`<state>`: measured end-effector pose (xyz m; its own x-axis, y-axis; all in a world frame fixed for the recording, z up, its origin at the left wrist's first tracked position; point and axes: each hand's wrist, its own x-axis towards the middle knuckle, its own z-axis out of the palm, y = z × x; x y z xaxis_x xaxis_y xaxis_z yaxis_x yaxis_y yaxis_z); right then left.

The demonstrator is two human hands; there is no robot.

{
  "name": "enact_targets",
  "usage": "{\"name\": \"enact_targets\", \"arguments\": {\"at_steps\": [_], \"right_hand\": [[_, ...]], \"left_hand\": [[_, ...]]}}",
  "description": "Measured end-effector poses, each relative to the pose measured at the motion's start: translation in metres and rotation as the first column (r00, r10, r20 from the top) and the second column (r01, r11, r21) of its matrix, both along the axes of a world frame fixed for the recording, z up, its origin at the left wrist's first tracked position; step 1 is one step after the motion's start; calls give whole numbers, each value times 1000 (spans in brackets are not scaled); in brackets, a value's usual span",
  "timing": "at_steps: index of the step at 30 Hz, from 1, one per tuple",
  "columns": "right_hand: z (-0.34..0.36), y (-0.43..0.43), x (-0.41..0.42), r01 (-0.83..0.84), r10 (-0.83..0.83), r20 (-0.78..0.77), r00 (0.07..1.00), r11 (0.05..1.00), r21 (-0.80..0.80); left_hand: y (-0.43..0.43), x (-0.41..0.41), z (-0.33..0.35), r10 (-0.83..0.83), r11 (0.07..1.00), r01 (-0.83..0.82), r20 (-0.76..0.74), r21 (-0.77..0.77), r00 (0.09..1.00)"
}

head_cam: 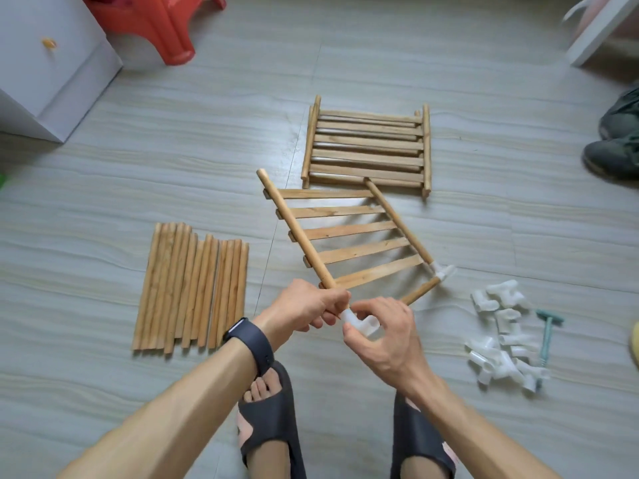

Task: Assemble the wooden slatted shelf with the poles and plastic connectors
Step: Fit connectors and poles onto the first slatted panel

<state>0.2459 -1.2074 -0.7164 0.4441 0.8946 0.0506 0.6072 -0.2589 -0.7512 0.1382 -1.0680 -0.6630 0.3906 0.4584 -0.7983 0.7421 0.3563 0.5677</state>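
Observation:
A wooden slatted shelf panel (349,229) lies tilted on the floor in front of me. My left hand (307,305) grips the near end of its left rail. My right hand (383,331) pinches a white plastic connector (361,321) that sits on that rail's end. A short pole (420,291) runs from near my right hand to another white connector (442,271) on the panel's right rail. A stack of more slatted panels (368,146) lies behind. Several loose poles (193,285) lie side by side at the left. Several loose connectors (501,337) are piled at the right.
A teal mallet (548,331) lies beside the connector pile. A white cabinet (45,63) and a red plastic stool (155,19) stand at the back left. Another person's shoes (615,143) are at the right edge. My sandalled feet (269,420) are below my hands.

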Motion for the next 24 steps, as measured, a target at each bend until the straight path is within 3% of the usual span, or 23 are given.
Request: {"name": "enact_targets", "arguments": {"at_steps": [5,7,8,10,12,14,16,19,21,22,24], "right_hand": [[69,-8,4,145,-131,-345,930,989,14],[80,-14,14,129,-142,-440,886,990,-60],[83,-18,20,121,-146,-467,872,989,-83],[87,-29,32,131,-162,-527,834,987,-96],[90,-39,46,128,-154,-574,804,988,-85],[94,-47,60,95,-118,-606,787,993,-71],[99,-50,71,72,-89,-649,755,996,-53],[104,-51,86,112,-109,-700,706,993,-42],[101,-50,98,184,-134,-732,668,983,-12],[100,-49,103,228,-138,-754,642,973,17],[99,-45,112,313,-163,-766,622,948,52]], "left_hand": [[-10,13,72,-133,980,133,-11,150,991],[-15,16,93,-325,888,341,-103,307,940],[-15,19,99,-415,762,459,-198,457,888],[-16,22,108,-499,367,553,-343,748,796],[-14,29,108,-642,82,561,-387,824,662],[-14,43,100,-746,-102,632,-479,768,462],[-14,58,91,-766,-221,608,-521,763,376],[-15,79,86,-741,-323,545,-565,774,363],[-15,93,93,-741,-314,559,-566,767,361],[-16,98,97,-751,-263,578,-540,773,380],[-19,108,102,-768,-71,620,-439,782,466]]}}
